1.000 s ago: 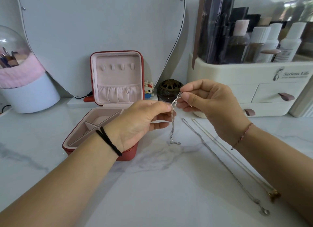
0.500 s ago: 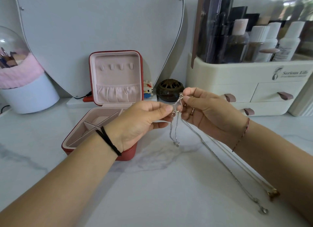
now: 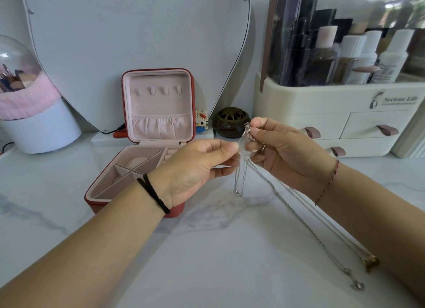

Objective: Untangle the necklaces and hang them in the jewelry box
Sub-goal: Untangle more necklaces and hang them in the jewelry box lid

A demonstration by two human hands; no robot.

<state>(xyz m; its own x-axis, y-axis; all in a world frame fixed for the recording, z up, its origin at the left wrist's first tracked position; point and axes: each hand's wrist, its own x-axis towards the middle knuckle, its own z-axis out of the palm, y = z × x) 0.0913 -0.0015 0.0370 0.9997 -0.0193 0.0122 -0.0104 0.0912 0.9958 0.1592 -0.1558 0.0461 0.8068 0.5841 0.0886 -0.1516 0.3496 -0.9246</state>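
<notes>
Dangling necklaces (image 3: 239, 181) beside open jewelry box (image 3: 161, 104)

1. From my station I saw a white marble tabletop (image 3: 207, 261) with grey veins, evenly lit.
2. A heart-shaped mirror (image 3: 138, 31) stood at the back (its face showed only pale grey).
3. On the right stood a cream drawer organizer (image 3: 322, 105) holding bottles (image 3: 391, 57).
4. At far left sat a white brush holder (image 3: 41, 128) with pink trim.

Both hands (image 3: 200, 167) (image 3: 282, 151) raised, fingertips pinched
</notes>
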